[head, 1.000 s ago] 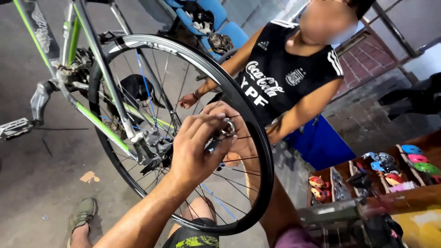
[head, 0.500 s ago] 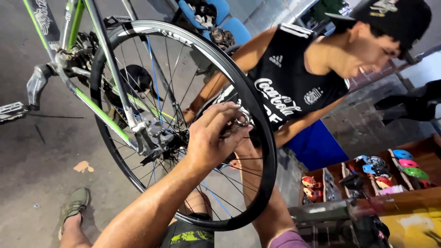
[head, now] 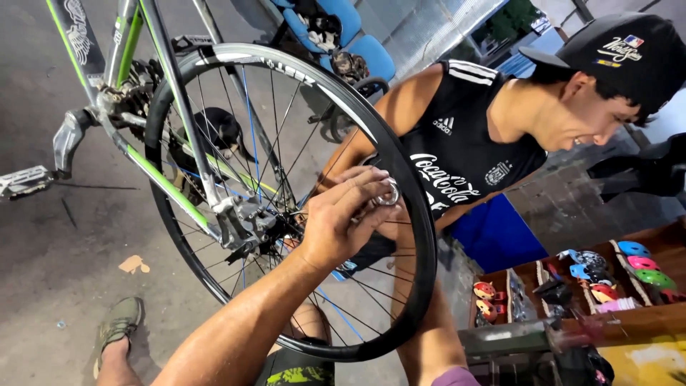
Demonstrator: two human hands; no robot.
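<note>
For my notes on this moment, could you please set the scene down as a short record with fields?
Setting: concrete floor, bicycle upside down
Left hand: fingers pinch a small silver tool at the spokes of the rear wheel
Right hand: not in view
Frame: green and grey, pedal at left
Other person: black sleeveless shirt and cap, crouched behind the wheel
Background: blue chairs; wooden shelf with coloured helmets

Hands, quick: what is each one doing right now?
Left hand: fingers closed on a small metal spoke tool at the rear bicycle wheel.
Right hand: not in view.
</note>
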